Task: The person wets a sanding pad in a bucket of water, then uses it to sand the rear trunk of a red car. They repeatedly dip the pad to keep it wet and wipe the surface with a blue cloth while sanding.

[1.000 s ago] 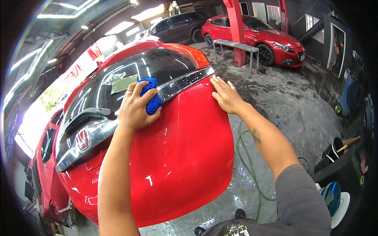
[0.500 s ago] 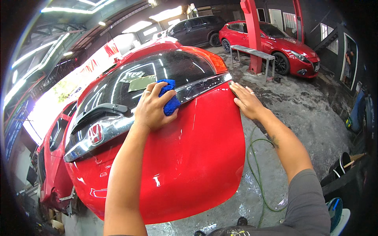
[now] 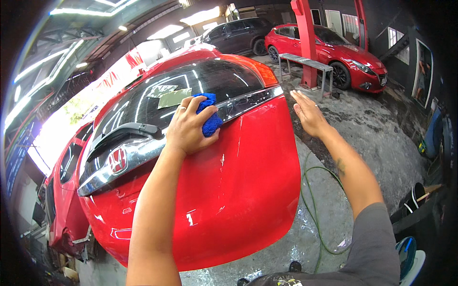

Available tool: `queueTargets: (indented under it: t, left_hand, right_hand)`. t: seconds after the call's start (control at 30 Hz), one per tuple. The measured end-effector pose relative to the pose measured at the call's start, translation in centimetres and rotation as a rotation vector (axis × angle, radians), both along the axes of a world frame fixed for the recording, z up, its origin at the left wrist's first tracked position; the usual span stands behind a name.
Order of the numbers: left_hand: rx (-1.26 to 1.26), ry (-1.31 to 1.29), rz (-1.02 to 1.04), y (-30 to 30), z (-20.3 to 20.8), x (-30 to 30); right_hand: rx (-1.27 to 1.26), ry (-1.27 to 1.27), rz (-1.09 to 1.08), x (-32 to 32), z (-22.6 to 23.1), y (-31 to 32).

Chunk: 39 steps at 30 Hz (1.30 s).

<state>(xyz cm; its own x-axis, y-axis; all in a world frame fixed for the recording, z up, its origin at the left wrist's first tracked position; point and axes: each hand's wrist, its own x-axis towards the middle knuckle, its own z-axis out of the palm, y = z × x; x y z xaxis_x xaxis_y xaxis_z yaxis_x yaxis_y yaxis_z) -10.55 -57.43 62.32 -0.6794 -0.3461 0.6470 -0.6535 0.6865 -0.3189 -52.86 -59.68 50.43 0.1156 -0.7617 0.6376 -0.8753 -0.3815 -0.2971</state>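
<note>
My left hand [image 3: 191, 125] is closed round a crumpled blue microfibre cloth [image 3: 212, 125], resting at the lower edge of the chrome strip [image 3: 245, 106] on a red car tailgate [image 3: 238, 176]. Above it, the dark rear window [image 3: 210, 76] carries pieces of greenish paper or film [image 3: 174, 98]. Just beyond the tailgate's right edge is my right hand [image 3: 309, 114], fingers stretched out and close together, apart from the panel. Nothing shows in it, though its palm side is hidden. Pale marks and light reflections show on the red paint.
A rear wiper [image 3: 126, 128] lies left of my left hand. A green hose [image 3: 310, 205] runs along the floor right of the car. Farther off stand a grey metal bench [image 3: 305, 62], a red post [image 3: 307, 43] and another red car [image 3: 346, 52].
My right hand has come off the tailgate's upper right corner and moved slightly right. My left hand stays with the cloth at almost the same spot; the view has shifted a little.
</note>
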Motion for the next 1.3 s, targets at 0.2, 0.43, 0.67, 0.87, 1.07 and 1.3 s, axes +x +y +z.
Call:
queueTargets:
  t: [0.2,0.43,0.67,0.87,1.07,1.3]
  left_hand:
    - [-0.022,0.042,-0.037,-1.4,-0.9,3.0]
    - [-0.060,0.046,-0.059,-1.6,-0.6,0.4]
    - [-0.064,0.056,-0.036,-1.8,-1.6,1.8]
    - [-0.095,0.082,-0.071,-2.3,-1.3,0.5]
    - [-0.067,0.040,-0.025,-2.0,-1.5,1.4]
    - [-0.092,0.068,-0.060,-2.2,-1.6,0.9]
  right_hand:
    - [-0.110,0.009,0.089,12.7,-3.0,6.2]
    - [0.015,0.263,0.126,13.5,-8.9,16.6]
    - [-0.033,0.080,0.071,16.2,-5.1,8.5]
    - [0.109,0.225,0.080,18.3,-8.8,20.1]
    - [-0.005,0.024,0.006,19.3,-3.4,8.1]
    - [0.101,0.217,0.041,21.4,-8.6,19.5]
